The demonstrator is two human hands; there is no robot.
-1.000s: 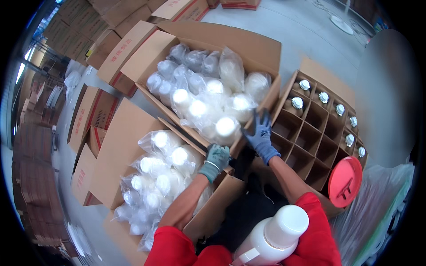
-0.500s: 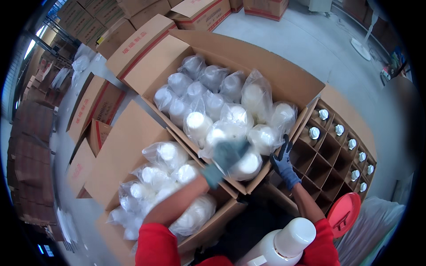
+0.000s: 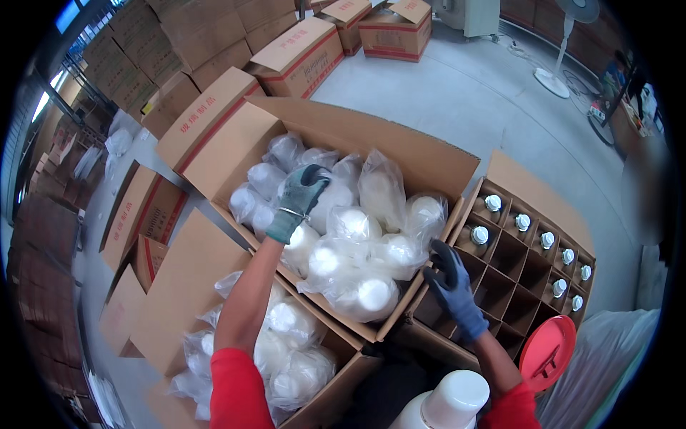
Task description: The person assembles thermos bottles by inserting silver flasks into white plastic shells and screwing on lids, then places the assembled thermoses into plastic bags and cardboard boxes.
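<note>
My left hand (image 3: 304, 193), in a grey-green glove, reaches into the middle carton (image 3: 386, 132). Its fingers curl over the clear plastic of a bagged white bottle (image 3: 332, 207) standing among several others. The fingertips are partly hidden behind the plastic. My right hand (image 3: 454, 289), in a blue-grey glove with dark fingertips, is held with its fingers apart and nothing in them. It hovers at the wall between the middle carton and the divided carton (image 3: 411, 336). Rounded white ends show through the bags, such as the bagged bottle (image 3: 368, 294) nearest me.
White-capped bottles (image 3: 479, 234) fill several cells of the divided carton. A second carton of bagged bottles (image 3: 289, 322) stands at the lower left. Close below me is a white flask (image 3: 457, 397), with a red lid (image 3: 549, 352) to its right. Stacked cartons (image 3: 200, 36) and a fan (image 3: 552, 82) stand behind.
My left hand has moved from the near part of the middle carton to its far left and closed over a bag. My right hand has lifted slightly off the carton edge. The view has shifted.
</note>
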